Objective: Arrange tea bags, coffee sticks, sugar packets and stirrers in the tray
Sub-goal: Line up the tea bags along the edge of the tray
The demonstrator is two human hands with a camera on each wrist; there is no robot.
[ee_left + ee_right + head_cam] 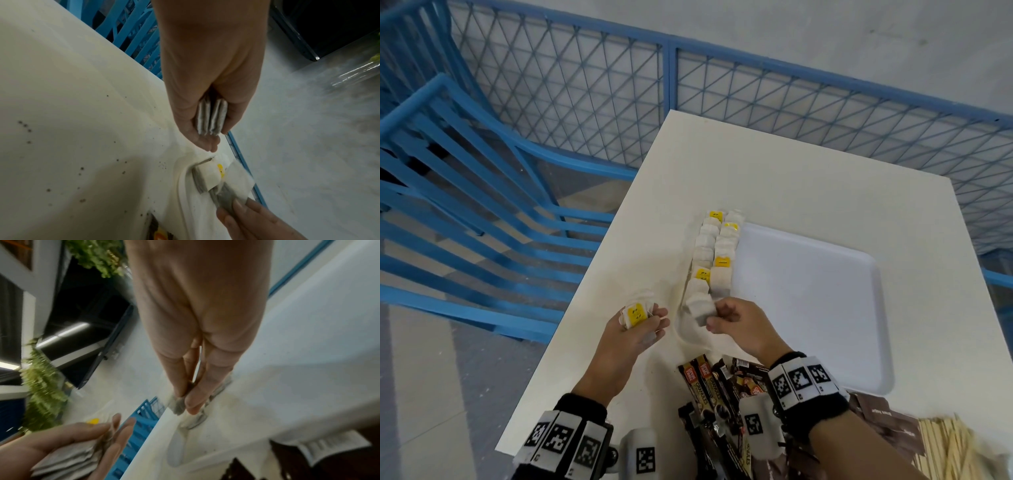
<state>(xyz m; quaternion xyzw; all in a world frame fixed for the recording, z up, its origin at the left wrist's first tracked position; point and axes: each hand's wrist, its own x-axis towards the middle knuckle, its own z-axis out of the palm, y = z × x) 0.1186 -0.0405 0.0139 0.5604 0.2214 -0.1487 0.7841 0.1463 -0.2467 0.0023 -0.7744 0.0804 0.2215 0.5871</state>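
A white tray (825, 308) lies on the white table (791, 178). Two rows of tea bags (714, 255) with yellow tags run along the tray's left edge. My right hand (726, 320) pinches one tea bag (700, 308) at the near end of the left row; the wrist view shows the same tea bag (177, 404) held between thumb and fingertip. My left hand (643, 320) grips a small stack of tea bags (637, 313) just left of the tray, and the stack (211, 118) shows edge-on in the left wrist view.
Dark coffee sticks (715, 394) lie piled at the table's near edge. Brown sugar packets (883, 421) and wooden stirrers (948, 448) sit at the near right. A blue chair (465, 192) stands left of the table, with a blue mesh fence (722, 89) behind.
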